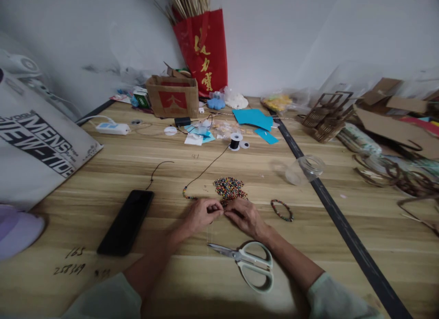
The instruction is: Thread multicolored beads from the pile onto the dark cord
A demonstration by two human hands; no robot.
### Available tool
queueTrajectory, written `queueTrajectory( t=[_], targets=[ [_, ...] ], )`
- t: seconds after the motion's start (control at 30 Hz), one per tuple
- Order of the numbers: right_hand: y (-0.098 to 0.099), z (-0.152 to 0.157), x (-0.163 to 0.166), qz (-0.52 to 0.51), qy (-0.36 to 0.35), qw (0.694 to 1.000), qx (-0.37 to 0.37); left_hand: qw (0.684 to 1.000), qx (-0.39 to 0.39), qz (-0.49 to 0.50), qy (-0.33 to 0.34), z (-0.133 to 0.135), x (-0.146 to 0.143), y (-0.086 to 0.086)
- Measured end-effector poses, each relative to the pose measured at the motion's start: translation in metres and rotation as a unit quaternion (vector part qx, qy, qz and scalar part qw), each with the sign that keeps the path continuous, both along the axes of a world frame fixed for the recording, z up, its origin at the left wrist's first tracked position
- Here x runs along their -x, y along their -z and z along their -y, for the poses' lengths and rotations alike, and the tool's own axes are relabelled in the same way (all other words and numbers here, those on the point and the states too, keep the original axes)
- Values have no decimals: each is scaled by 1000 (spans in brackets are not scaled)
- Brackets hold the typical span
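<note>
My left hand (pixel 202 213) and my right hand (pixel 244 215) meet on the wooden table, fingers pinched together at the near edge of a pile of small coloured beads (pixel 229 187). A black thread (pixel 206 170) runs from a black spool (pixel 235 142) down to a short beaded stretch (pixel 188 195) and into my left fingers. What the right fingers pinch is too small to make out. A finished bead bracelet (pixel 281 210) lies to the right of my right hand. White-handled scissors (pixel 248 262) lie just below my wrists.
A black phone (pixel 125 221) lies at left. A clear plastic cup (pixel 305 169) is tipped on its side at right. At the back stand a cardboard box (pixel 173 96), a red bag (pixel 204 51), blue felt pieces (pixel 254 118) and a power strip (pixel 112 128). Wooden cut-outs (pixel 327 110) crowd the right.
</note>
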State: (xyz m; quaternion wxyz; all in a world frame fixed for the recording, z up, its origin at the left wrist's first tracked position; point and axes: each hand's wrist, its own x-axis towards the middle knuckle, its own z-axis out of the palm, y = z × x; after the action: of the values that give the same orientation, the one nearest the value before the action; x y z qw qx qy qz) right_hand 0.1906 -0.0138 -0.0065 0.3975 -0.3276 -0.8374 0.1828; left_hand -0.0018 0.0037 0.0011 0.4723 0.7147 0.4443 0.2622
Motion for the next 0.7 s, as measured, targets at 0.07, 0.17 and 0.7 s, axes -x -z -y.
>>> queueTrajectory(
  t=[0.07, 0.17, 0.7],
  targets=[
    [0, 0, 0, 0, -6, 1000, -4, 1000, -3, 2, -3, 0, 0, 2],
    [-2, 1, 1, -2, -12, 1000, -7, 1000, -8, 16, -9, -1, 1, 6],
    [-1, 3, -1, -8, -3, 1000, -28, 994, 53, 99, -11, -2, 2, -3]
  ],
)
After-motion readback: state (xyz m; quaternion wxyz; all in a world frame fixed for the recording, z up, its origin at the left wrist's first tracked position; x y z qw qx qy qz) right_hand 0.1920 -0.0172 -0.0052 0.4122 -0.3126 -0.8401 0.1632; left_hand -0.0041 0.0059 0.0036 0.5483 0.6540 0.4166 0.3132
